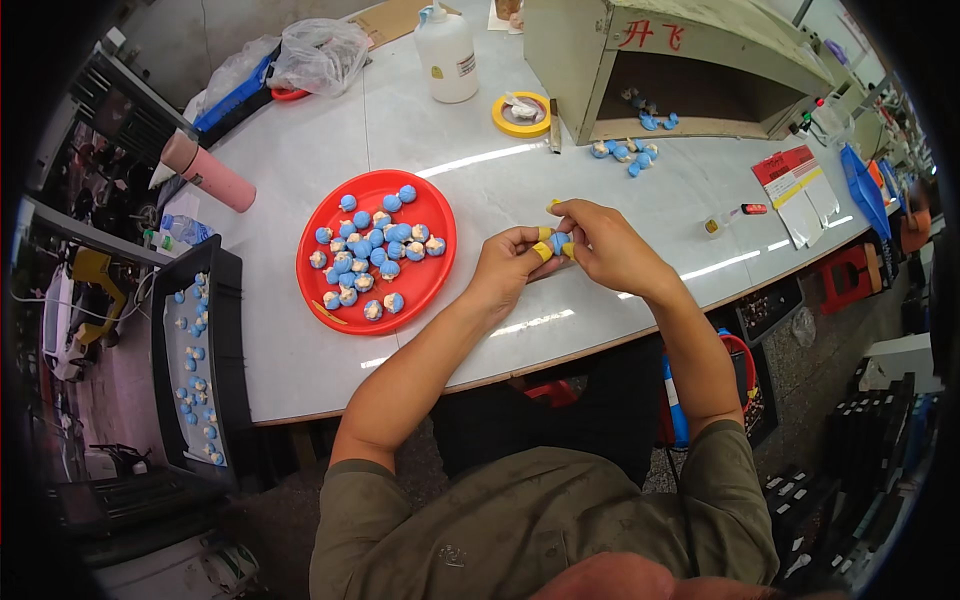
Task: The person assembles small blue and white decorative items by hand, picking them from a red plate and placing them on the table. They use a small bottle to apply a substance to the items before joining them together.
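Above the table's front edge, my left hand [505, 268] and my right hand [618, 248] meet with their fingers pinched together. Yellow coverings wrap several fingertips. Between them both hands grip a small blue piece [560, 241], mostly hidden by the fingers. A round red tray [437, 285] lies left of my hands, holding many small blue balls with cream-coloured patches [376, 238]. Further back to the right, a small cluster of blue pieces [622, 153] rests before the grey-green cabinet [570, 60].
A black bin [237, 350] with more blue balls stands off the table's left end. A pink bottle [215, 178], a white squeeze bottle [446, 60], a yellow tape roll [520, 128] and plastic bags [318, 55] line the back. A small glass bottle [713, 228] and a red-and-white packet [797, 195] lie right.
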Available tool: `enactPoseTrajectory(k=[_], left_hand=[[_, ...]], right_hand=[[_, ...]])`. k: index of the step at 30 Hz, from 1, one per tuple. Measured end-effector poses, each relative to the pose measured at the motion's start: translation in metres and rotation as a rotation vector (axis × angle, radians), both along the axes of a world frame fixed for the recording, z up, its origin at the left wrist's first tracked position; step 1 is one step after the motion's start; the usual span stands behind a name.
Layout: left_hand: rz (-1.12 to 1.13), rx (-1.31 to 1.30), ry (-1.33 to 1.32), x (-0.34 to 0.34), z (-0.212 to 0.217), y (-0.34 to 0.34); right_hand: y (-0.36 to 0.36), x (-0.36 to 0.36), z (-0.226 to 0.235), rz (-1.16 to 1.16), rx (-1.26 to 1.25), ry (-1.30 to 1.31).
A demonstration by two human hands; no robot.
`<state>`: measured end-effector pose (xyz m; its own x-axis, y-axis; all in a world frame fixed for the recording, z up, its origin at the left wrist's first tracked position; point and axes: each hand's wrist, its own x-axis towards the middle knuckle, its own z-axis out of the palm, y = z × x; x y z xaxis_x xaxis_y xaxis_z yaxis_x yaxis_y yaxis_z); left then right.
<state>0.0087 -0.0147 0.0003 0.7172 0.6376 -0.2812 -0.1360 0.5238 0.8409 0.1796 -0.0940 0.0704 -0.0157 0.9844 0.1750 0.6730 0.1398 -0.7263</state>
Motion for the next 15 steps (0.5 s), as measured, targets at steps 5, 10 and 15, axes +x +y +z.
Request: enactPoseTrajectory(k=[5,10,15], left_hand=[[0.034,-0.051,-0.012,0.000,-0.003,0.003],[0.032,-0.105,-0.038,0.000,0.003,0.003],[0.038,-0.005,0.004,0.001,-0.002,-0.001]], right_hand=[[0.006,0.002,-0.011,-0.041,0.008,0.122],[0.005,0.010,-0.037,-0.121,-0.108,0.454],[0.001,0.008,-0.037,-0.159,-0.143,0.335]])
